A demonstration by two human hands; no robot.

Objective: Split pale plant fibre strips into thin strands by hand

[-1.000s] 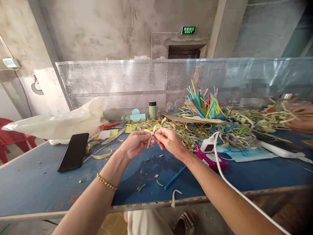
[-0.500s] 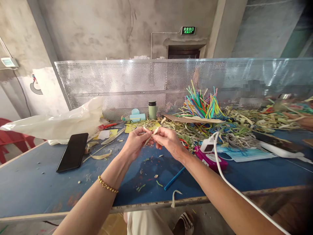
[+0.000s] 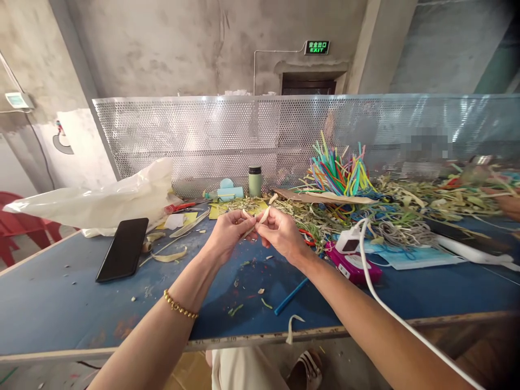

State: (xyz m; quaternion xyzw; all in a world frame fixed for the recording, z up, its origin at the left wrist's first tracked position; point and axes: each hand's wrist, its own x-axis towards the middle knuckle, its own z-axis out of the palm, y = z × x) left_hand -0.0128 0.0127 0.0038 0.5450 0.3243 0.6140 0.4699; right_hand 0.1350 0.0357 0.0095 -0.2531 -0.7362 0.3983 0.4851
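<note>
My left hand (image 3: 226, 236) and my right hand (image 3: 280, 234) meet above the middle of the blue table (image 3: 60, 303). Both pinch a short pale strip (image 3: 260, 221) that runs slanted between the fingertips. A gold bracelet (image 3: 180, 304) sits on my left wrist. Behind the hands spreads a heap of pale and green strips (image 3: 325, 216) with a bundle of coloured tubes (image 3: 337, 173) standing out of it.
A black phone (image 3: 122, 248) lies at the left, beside a white plastic bag (image 3: 105, 203). A blue tube (image 3: 291, 296) and scraps lie near the front edge. A pink device (image 3: 353, 265) with a white cable (image 3: 390, 309) sits at the right. A perforated metal screen (image 3: 203, 135) backs the table. Another person's hand (image 3: 507, 203) shows at far right.
My hands have turned the pale strip from hanging downward to slanting up to the right. The other person's hand at far right has drawn back.
</note>
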